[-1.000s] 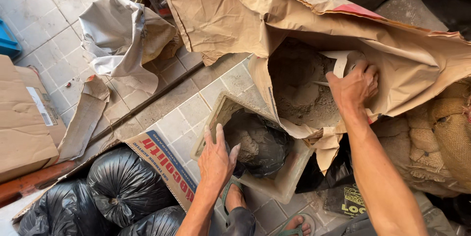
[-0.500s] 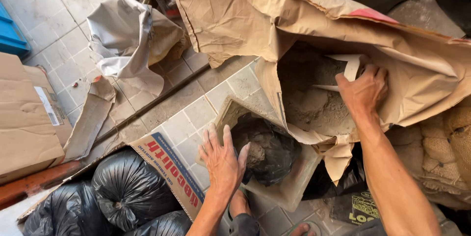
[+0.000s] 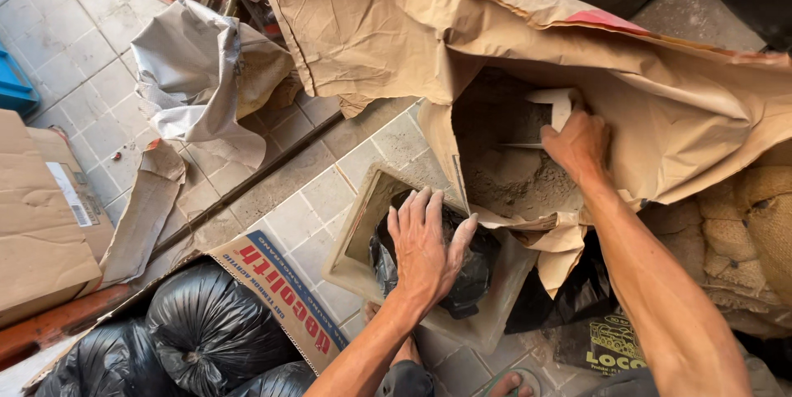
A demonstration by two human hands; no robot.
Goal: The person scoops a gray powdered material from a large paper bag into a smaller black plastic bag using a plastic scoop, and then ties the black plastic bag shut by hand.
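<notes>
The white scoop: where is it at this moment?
In the head view, the white scoop sits right of centre inside the torn brown paper sack, over grey powder, held by the right hand.

Pale grey tiled floor (image 3: pixel 66 42) across the upper left, daylight on it, blue crate (image 3: pixel 15 92) at left edge, flattened cardboard (image 3: pixel 41 215) lower left, tied black bin bags (image 3: pixel 206 331) along the bottom, burlap sacks (image 3: pixel 759 224) at right

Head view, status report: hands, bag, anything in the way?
Left hand flat on black bag. Right hand grips white scoop in torn paper sack. Torn flap overhangs bag.
</notes>
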